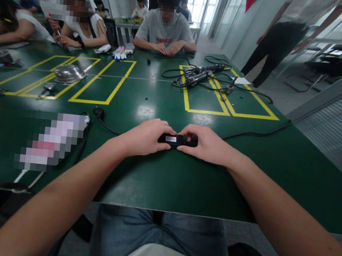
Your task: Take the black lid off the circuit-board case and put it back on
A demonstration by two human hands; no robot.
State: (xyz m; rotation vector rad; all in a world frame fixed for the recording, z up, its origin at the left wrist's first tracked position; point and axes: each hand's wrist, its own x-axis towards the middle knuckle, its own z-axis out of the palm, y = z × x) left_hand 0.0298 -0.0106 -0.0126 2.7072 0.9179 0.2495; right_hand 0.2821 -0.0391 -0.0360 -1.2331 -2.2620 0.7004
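Both hands grip a small black oblong cord unit point(174, 139) with a white label, near the middle of the table's front part. My left hand point(145, 136) pinches its left end between thumb and fingers. My right hand point(208, 144) is closed on the right end, fingertips on top and thumb at the near side. A black cable with a round plug point(98, 112) runs toward my left hand. Another black cable point(250, 134) leads from behind my right hand to the table's right edge. Where the cables meet the unit is hidden.
On the green table point(165, 184) lie a blurred-out pale object point(53, 142) at left and a shiny metal part point(69, 73) farther back. Corded black tools point(197, 78) lie at back right among yellow tape lines. A person point(167, 30) sits opposite; others are at left, one stands right.
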